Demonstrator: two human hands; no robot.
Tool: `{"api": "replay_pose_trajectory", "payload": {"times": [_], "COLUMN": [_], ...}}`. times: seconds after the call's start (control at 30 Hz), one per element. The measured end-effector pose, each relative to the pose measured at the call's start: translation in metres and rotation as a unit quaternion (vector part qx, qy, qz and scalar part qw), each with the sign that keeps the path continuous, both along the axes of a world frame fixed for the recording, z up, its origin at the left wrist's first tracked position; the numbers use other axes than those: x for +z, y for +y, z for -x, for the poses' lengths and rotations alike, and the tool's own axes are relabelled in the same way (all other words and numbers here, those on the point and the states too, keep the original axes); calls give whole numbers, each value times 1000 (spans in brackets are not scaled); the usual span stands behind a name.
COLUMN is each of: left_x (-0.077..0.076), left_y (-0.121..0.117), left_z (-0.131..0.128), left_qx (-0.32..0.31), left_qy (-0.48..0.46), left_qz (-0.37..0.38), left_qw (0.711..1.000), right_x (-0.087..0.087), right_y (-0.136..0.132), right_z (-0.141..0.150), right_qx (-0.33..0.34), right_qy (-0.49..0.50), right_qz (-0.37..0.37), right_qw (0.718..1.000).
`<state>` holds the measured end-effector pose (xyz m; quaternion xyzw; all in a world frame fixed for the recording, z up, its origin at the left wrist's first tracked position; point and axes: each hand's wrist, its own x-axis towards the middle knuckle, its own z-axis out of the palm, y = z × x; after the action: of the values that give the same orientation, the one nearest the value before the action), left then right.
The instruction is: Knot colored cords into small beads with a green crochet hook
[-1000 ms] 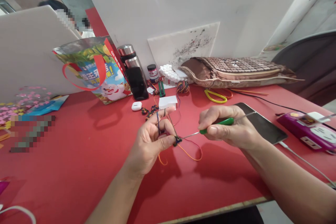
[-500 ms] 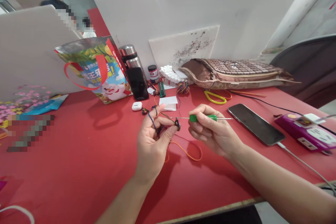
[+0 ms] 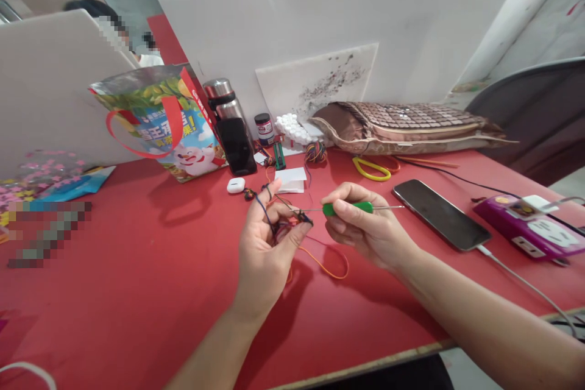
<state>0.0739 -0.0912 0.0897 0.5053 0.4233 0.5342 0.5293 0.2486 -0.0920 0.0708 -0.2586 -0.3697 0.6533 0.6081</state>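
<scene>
My left hand pinches a small dark piece of crochet work between thumb and finger. Dark yarn runs over its raised fingers. In my right hand is a thin metal crochet hook with a green grip, held level. Its left end reaches the crochet piece; whether it passes through a stitch is too small to tell. The other end sticks out to the right past my knuckles. A loop of orange yarn hangs or lies below the hands, over the red table.
Behind the hands are folded white paper, a yarn ball, a white earbud case and yellow-handled scissors. A phone on a cable and a purple power strip lie right. A bag and bottle stand back left.
My right hand has moved slightly left, bringing the hook's tip to the crochet piece. The piece has tipped over a little in my left fingers. The whole view has shifted slightly.
</scene>
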Motion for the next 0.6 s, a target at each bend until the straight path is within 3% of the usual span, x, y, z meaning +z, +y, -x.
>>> {"api": "replay_pose_trajectory", "payload": {"times": [0.33,0.6], "left_x": [2,2], "left_y": [2,4], "left_z": [1,4], "left_qx": [-19,-18], "left_qy": [1,20], "left_qz": [37,29], "left_qw": [999,999], "right_x": [-8,-4], "right_y": [-2,-4], "right_z": [0,5], "right_qx": [2,-12], "right_qy": [-71,-57], "right_qz": [-22,-17], "right_qw": [997,998]}}
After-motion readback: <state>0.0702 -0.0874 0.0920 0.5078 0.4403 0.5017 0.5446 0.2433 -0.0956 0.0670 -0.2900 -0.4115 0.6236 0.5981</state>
